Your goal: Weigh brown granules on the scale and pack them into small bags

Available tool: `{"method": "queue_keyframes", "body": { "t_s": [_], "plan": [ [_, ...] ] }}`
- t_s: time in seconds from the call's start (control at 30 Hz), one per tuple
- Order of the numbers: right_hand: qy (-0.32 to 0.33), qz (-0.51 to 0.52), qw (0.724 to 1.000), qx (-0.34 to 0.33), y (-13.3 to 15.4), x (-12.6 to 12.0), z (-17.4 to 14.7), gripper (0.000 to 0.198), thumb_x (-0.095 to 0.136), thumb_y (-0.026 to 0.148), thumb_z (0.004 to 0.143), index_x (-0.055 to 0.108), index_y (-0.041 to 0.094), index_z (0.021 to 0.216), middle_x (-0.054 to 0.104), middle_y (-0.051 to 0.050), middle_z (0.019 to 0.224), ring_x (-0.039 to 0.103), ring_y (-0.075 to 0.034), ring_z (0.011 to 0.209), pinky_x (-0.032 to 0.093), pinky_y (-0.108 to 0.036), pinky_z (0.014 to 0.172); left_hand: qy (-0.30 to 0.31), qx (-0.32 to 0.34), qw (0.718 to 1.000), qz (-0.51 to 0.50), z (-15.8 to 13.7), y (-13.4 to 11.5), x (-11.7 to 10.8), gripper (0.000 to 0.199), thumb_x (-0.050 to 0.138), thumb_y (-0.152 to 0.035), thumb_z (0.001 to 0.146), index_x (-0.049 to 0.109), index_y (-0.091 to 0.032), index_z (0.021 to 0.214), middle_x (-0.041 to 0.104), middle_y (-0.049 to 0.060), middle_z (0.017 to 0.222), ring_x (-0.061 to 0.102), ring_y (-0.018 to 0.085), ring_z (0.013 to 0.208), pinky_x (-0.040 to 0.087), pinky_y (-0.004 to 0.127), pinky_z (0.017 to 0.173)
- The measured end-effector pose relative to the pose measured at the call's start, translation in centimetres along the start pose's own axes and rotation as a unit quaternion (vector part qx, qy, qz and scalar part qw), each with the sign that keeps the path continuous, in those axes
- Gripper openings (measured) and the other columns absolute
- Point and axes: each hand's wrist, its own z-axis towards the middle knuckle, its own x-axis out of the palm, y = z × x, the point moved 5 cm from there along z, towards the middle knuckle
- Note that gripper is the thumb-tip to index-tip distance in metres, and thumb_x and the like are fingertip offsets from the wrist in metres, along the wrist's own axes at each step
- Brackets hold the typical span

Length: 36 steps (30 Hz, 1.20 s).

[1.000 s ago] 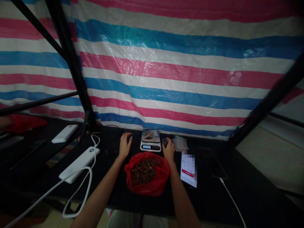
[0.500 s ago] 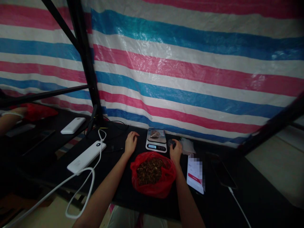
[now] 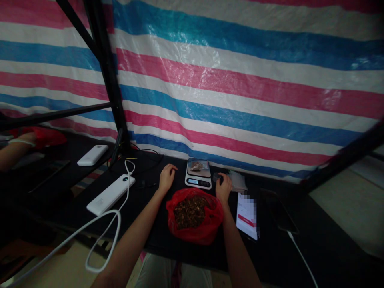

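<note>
One scale (image 3: 198, 175) sits at 3 o'clock from your loosely open left hand (image 3: 167, 178), 10 o'clock from your right hand (image 3: 223, 187), grip unclear.

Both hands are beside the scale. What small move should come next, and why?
I'd probably lean in and read the lit display of the scale: a small packet lies on top, the left hand and right hand sit apart from it on either side, and any reading is too small to make out here.

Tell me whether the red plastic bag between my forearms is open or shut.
Open: the red plastic bag has its mouth spread wide, showing small, loose brown pieces inside.
</note>
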Motion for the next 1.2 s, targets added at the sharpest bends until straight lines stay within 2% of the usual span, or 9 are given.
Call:
{"method": "queue_keyframes", "body": {
  "t_s": [0.2, 0.3, 0.37, 0.53, 0.6, 0.83, 1.07, 1.2],
  "plan": [
    [-0.022, 0.008, 1.0, -0.005, 0.3, -1.0, 0.0, 0.027, 0.036, 0.026, 0.076, 0.057, 0.017, 0.091, 0.058, -0.009, 0.096, 0.048, -0.022, 0.092, 0.033, -0.035, 0.08, 0.003, -0.002, 1.0, -0.01, 0.0, 0.0, 0.0, 0.022, 0.038, -0.008, 0.077, 0.059, -0.017, 0.074, 0.056, 0.002, 0.077, 0.054, 0.014, 0.075, 0.041, 0.026, 0.069],
    [-0.045, 0.066, 0.997, 0.02, 0.0, -2.2, 0.7, 0.03, 0.036, 0.031, 0.079, 0.056, 0.015, 0.093, 0.06, -0.008, 0.084, 0.053, -0.019, 0.077, 0.038, -0.031, 0.072, -0.004, -0.013, 1.0, -0.016, 0.1, 0.2, 0.0, 0.022, 0.039, -0.009, 0.077, 0.059, -0.017, 0.074, 0.057, 0.002, 0.077, 0.054, 0.015, 0.074, 0.041, 0.026, 0.069],
    [-0.02, 0.114, 0.992, 0.046, 0.0, -2.3, 1.6, 0.033, 0.037, 0.036, 0.079, 0.056, 0.014, 0.095, 0.06, -0.005, 0.071, 0.054, -0.017, 0.064, 0.04, -0.028, 0.063, -0.007, -0.019, 1.0, -0.024, 0.1, 0.2, -0.1, 0.022, 0.039, -0.008, 0.076, 0.059, -0.017, 0.074, 0.057, 0.003, 0.077, 0.054, 0.015, 0.074, 0.041, 0.027, 0.069],
    [0.187, 0.131, 0.971, 0.076, 2.2, 0.8, 4.1, 0.038, 0.042, 0.046, 0.076, 0.06, 0.014, 0.089, 0.055, 0.001, 0.047, 0.045, -0.013, 0.035, 0.035, -0.025, 0.042, -0.007, -0.011, 0.999, -0.04, 0.2, 0.0, 0.0, 0.022, 0.039, -0.008, 0.076, 0.059, -0.017, 0.073, 0.057, 0.002, 0.077, 0.055, 0.014, 0.075, 0.041, 0.027, 0.071],
    [0.229, 0.117, 0.964, 0.07, 3.5, 2.3, 4.7, 0.032, 0.049, 0.043, 0.073, 0.062, 0.016, 0.081, 0.053, 0.002, 0.042, 0.044, -0.013, 0.032, 0.034, -0.025, 0.041, -0.005, -0.008, 0.999, -0.043, 0.2, 0.0, 0.0, 0.022, 0.039, -0.007, 0.076, 0.059, -0.017, 0.072, 0.057, 0.002, 0.077, 0.055, 0.014, 0.075, 0.042, 0.027, 0.071],
    [0.241, 0.115, 0.959, 0.089, 4.4, 5.2, 5.0, 0.02, 0.056, 0.033, 0.07, 0.06, 0.014, 0.075, 0.049, 0.005, 0.034, 0.044, -0.013, 0.027, 0.035, -0.025, 0.038, -0.003, -0.016, 0.999, -0.047, 0.2, 0.4, 0.0, 0.022, 0.039, -0.008, 0.076, 0.059, -0.017, 0.072, 0.058, 0.002, 0.077, 0.055, 0.014, 0.074, 0.041, 0.026, 0.07],
    [0.246, 0.146, 0.955, 0.083, 5.1, 6.1, 4.1, 0.013, 0.056, 0.026, 0.069, 0.054, 0.017, 0.078, 0.055, 0.005, 0.042, 0.048, -0.012, 0.028, 0.036, -0.022, 0.033, 0.022, -0.006, 0.998, -0.057, 0.2, 0.2, 0.6, 0.023, 0.038, -0.009, 0.076, 0.06, -0.017, 0.071, 0.058, 0.002, 0.076, 0.055, 0.014, 0.073, 0.041, 0.026, 0.069],
    [0.248, 0.138, 0.957, 0.055, 6.3, 6.3, 3.9, 0.006, 0.055, 0.023, 0.07, 0.053, 0.018, 0.068, 0.054, 0.004, 0.043, 0.05, -0.012, 0.033, 0.038, -0.022, 0.037, 0.029, -0.01, 0.997, -0.064, 0.2, 0.6, 0.9, 0.024, 0.038, -0.011, 0.076, 0.061, -0.018, 0.071, 0.058, 0.003, 0.076, 0.055, 0.015, 0.074, 0.041, 0.027, 0.071]
  ]
}}
